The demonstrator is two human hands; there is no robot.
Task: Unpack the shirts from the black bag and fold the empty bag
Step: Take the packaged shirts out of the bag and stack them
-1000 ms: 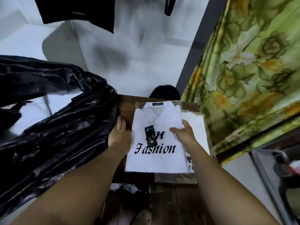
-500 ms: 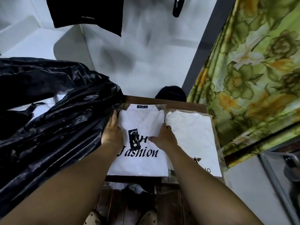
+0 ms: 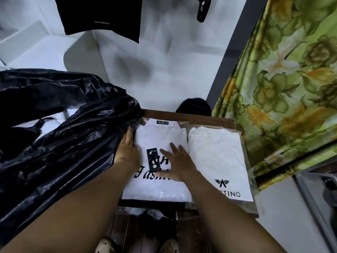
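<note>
A white shirt in clear wrap [image 3: 160,136], printed "Fashion" in black with a black tag, lies on a small wooden table [image 3: 209,119]. My right hand [image 3: 177,164] rests flat on it with fingers spread. My left hand [image 3: 126,149] lies along the shirt's left edge, fingers straight, touching the crumpled black bag [image 3: 60,143] that fills the left side. A second wrapped white shirt [image 3: 217,157] with a bird logo lies beside the first, on its right.
A green floral curtain [image 3: 284,84] hangs at the right. A black garment [image 3: 98,15] hangs on the white wall above. A dark round object [image 3: 193,106] sits behind the table. Grey equipment [image 3: 321,201] stands at lower right. My feet show under the table.
The "Fashion" shirt has slid left off the other shirt, so the two now lie side by side. My right hand has opened flat on top of it.
</note>
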